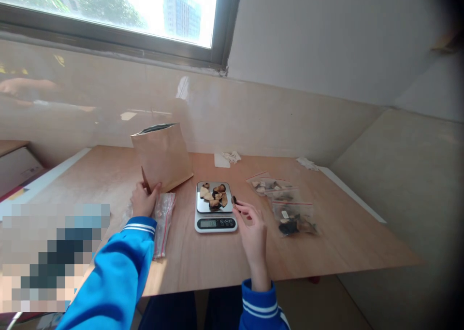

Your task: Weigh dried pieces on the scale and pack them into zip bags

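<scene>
My left hand (145, 198) is closed on the lower left edge of a brown paper bag (165, 158), which stands upright with its top open. In front of it is a digital kitchen scale (216, 223); its display is too faint to read. Several dried slices (218, 194), pale to brown with dark edges and resembling dried mushroom, lie on the metal plate. At the plate's right edge, my right hand (253, 226) pinches another small dried slice (234, 202) between thumb and fingers. Clear zip bags (165, 223) lie flat beside and partly beneath my left forearm.
Right of the scale lie zip bags (295, 219) holding dark and pale dried pieces. Crumpled tissue (232, 157) sits by the tiled wall, and another scrap (307, 164) farther right. A box (20, 165) stands at the left. The wooden table's (217, 267) front edge is near my lap.
</scene>
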Action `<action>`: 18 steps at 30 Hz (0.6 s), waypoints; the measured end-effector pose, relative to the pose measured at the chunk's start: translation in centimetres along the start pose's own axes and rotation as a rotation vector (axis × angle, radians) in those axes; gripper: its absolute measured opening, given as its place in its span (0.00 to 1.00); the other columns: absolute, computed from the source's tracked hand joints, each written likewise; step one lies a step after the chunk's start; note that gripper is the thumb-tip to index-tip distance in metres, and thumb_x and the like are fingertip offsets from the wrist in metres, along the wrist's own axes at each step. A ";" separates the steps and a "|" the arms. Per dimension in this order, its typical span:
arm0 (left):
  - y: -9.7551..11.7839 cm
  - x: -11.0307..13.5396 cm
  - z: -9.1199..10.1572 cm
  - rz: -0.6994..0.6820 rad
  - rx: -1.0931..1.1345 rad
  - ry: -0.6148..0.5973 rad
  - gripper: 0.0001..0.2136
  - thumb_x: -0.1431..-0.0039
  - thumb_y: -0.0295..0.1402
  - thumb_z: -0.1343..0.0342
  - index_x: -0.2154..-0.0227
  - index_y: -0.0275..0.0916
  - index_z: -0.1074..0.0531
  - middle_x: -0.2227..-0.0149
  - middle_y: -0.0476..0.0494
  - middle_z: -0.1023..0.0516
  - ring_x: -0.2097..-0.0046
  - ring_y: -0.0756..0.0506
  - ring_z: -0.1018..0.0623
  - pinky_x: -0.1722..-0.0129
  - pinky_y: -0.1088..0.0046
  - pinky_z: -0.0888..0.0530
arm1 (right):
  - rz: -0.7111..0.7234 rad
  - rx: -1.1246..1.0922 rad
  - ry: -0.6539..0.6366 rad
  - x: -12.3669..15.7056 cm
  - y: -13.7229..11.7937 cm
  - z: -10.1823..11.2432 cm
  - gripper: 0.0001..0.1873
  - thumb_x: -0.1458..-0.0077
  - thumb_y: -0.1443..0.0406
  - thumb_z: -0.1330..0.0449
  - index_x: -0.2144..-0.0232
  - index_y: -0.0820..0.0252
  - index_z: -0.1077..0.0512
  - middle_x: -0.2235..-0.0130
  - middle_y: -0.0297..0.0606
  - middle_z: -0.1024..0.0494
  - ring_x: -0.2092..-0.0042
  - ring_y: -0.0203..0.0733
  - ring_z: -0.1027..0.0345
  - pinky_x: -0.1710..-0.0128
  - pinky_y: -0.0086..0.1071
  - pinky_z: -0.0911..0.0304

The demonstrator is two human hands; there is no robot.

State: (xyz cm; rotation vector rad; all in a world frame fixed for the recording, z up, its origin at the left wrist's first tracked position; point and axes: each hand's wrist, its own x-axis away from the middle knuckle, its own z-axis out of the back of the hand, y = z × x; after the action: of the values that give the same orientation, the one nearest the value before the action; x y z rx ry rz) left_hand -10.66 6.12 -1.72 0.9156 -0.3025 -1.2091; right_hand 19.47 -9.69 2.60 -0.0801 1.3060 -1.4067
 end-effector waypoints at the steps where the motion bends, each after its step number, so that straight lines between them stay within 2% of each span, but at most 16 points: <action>1: 0.0 0.0 0.0 -0.011 0.012 0.023 0.25 0.49 0.52 0.44 0.55 0.39 0.37 0.55 0.32 0.26 0.46 0.30 0.28 0.48 0.47 0.34 | 0.000 0.031 -0.004 0.2 0.8 -0.1 0.09 0.40 0.63 0.44 0.65 0.59 0.24 0.57 0.47 0.22 0.56 0.45 0.29 0.59 0.38 0.33; 6: 0.6 0.6 0.0 -0.188 0.069 0.163 0.32 0.50 0.44 0.39 0.46 0.34 0.43 0.46 0.30 0.34 0.43 0.32 0.32 0.44 0.46 0.36 | -0.021 0.104 0.005 0.7 3.6 -1.7 0.11 0.40 0.62 0.44 0.64 0.58 0.23 0.59 0.47 0.25 0.56 0.47 0.31 0.59 0.38 0.35; 9: 1.3 1.2 0.9 -0.297 0.086 0.202 0.30 0.45 0.39 0.43 0.44 0.30 0.47 0.43 0.28 0.39 0.40 0.31 0.36 0.46 0.48 0.34 | -0.081 0.121 0.010 0.2 4.0 -3.1 0.11 0.40 0.61 0.44 0.64 0.58 0.23 0.60 0.45 0.26 0.56 0.50 0.33 0.55 0.42 0.38; 14: 1.3 2.3 3.1 -0.401 0.157 0.198 0.24 0.40 0.40 0.49 0.47 0.32 0.48 0.39 0.28 0.46 0.35 0.31 0.42 0.47 0.48 0.33 | -0.098 0.168 -0.144 -0.4 3.8 -4.0 0.14 0.41 0.59 0.45 0.60 0.58 0.23 0.56 0.47 0.25 0.53 0.54 0.35 0.52 0.47 0.42; 18: 0.7 3.0 4.3 -0.441 0.144 0.203 0.16 0.38 0.39 0.52 0.53 0.35 0.45 0.39 0.34 0.44 0.34 0.34 0.44 0.46 0.48 0.33 | -0.079 0.052 -0.153 0.1 4.2 -2.7 0.15 0.38 0.59 0.48 0.54 0.53 0.26 0.54 0.43 0.24 0.51 0.52 0.35 0.48 0.48 0.44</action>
State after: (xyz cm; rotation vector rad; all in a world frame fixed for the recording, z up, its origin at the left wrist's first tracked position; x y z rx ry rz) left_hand -11.88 1.60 0.66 1.2645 -0.0215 -1.4948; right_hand 20.33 -6.96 -1.46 -0.2026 1.1500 -1.4709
